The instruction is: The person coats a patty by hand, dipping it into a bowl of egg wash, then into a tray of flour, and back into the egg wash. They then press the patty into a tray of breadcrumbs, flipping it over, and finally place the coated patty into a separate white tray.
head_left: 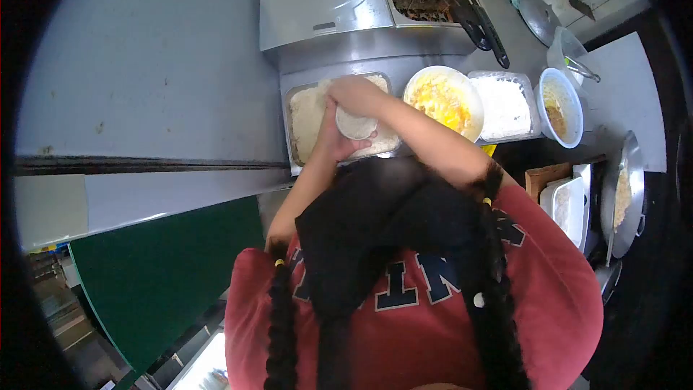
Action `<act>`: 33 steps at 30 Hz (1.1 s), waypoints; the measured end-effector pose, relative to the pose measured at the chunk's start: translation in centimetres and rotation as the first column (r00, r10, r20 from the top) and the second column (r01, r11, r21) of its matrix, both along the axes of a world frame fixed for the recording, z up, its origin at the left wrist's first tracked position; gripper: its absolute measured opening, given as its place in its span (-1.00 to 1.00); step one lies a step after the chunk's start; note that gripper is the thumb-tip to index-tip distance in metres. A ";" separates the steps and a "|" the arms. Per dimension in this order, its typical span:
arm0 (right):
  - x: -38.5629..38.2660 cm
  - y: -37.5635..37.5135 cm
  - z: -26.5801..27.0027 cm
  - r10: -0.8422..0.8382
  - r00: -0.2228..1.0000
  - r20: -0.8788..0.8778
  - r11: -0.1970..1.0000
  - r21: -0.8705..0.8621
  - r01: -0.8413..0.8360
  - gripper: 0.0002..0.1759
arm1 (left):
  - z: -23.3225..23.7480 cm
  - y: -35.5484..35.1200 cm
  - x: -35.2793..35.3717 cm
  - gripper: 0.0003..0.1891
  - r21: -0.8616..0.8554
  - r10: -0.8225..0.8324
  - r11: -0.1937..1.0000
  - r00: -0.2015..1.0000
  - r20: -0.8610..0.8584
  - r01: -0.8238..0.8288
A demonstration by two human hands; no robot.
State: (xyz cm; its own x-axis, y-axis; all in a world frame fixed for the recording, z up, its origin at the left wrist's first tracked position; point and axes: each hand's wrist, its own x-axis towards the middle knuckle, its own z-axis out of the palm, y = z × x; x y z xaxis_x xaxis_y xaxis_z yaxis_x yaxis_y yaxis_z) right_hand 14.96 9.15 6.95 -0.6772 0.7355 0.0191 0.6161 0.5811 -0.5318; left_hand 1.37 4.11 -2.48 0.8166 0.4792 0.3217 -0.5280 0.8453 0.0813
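My left hand (338, 139) is wrapped round a small white bowl (356, 127) that has pale crumbs in it. The bowl is over a metal tray (291, 127) filled with beige breadcrumbs (307, 112). My right hand (356, 95) reaches across to the bowl's far rim, its fingers curled together and pointing left. What those fingers hold, if anything, is hidden. Right of the tray stands a white bowl (473, 124) of beaten egg (442, 101), and beside it a clear container (535, 115) of white flour (502, 107).
Behind the tray is a steel fryer (325, 7) with a lidded side and an uncovered side, black handles (485, 32) jutting out. A blue-white bowl (570, 126) stands right of the flour. Farther right is a large metal pan (632, 180). A grey panel (144, 65) fills the left.
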 end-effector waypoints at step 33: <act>-0.5 -0.5 -3.8 -0.314 0.949 0.028 0.949 -0.010 0.315 -0.66 | -0.3 0.8 0.7 0.09 0.069 -0.116 0.991 0.993 0.037 0.113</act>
State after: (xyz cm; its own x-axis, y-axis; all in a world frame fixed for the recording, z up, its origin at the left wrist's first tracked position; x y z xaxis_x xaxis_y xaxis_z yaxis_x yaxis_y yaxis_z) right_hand 14.48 8.61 3.13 -0.4117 0.9113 -0.0076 0.7800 0.3481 -0.5200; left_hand 2.05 4.91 -2.80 0.8506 0.3598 0.3835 -0.4321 0.8938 0.1198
